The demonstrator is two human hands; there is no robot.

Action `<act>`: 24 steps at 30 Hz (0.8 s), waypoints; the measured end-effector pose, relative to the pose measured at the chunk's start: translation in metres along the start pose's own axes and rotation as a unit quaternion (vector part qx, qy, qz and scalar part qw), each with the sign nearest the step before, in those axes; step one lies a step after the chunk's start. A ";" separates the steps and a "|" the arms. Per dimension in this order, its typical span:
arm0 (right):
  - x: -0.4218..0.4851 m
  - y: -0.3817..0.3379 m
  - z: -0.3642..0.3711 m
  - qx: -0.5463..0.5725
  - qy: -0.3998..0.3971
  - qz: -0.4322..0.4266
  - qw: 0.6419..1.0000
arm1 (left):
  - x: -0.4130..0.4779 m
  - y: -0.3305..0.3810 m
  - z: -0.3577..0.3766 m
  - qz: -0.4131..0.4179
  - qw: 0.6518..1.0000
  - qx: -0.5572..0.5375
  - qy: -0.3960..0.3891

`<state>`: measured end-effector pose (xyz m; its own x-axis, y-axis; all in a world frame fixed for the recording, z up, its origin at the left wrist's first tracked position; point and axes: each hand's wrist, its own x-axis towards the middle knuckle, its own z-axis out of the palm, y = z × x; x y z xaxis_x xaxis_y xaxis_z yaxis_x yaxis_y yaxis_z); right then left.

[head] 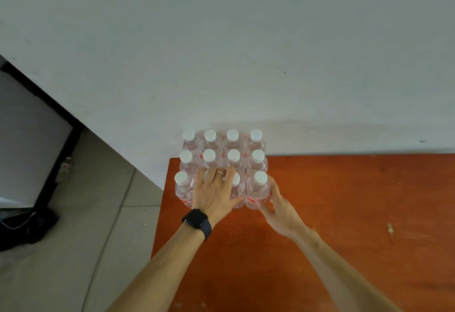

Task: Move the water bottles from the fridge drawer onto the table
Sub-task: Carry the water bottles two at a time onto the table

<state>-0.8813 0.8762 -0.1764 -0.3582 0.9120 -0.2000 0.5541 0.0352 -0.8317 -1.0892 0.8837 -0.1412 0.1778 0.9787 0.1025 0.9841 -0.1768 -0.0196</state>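
Observation:
Several clear water bottles with white caps (233, 156) stand upright in a tight block of three rows on the far left corner of the orange-brown table (344, 213), against the wall. My left hand (214, 192), with a ring and a black watch, reaches down over the front row and grips the second bottle from the left, hiding its cap. My right hand (278, 203) curls round the right side of the front right bottle (259, 188), thumb at its front.
A grey-white wall (246, 53) rises directly behind the bottles. Left of the table is tiled floor (98, 213). At the far left stand a white panel with a black frame (49, 144) and a dark object on the floor (24, 228).

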 end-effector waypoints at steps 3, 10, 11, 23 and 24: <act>-0.001 0.001 0.003 0.016 0.019 0.021 0.999 | 0.001 0.001 -0.003 0.003 1.000 0.005 -0.015; 0.003 -0.009 0.010 -0.025 0.112 0.091 0.989 | 0.000 -0.004 -0.009 0.015 0.999 -0.007 -0.029; 0.003 -0.011 0.010 -0.038 0.112 0.079 0.990 | 0.000 -0.004 -0.011 0.018 0.999 -0.008 -0.035; -0.017 -0.024 0.000 -0.031 0.053 0.119 0.991 | 0.001 0.002 -0.031 0.025 0.998 -0.008 -0.059; -0.024 -0.025 -0.004 -0.029 0.057 0.125 0.990 | 0.001 0.003 -0.034 0.031 0.998 -0.008 -0.052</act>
<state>-0.8836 0.8548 -0.1490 -0.1195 0.9352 -0.3332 0.6585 -0.1765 -0.7316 -1.0863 0.8803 -0.1071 0.2382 0.9712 -0.0029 0.9712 -0.2382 -0.0061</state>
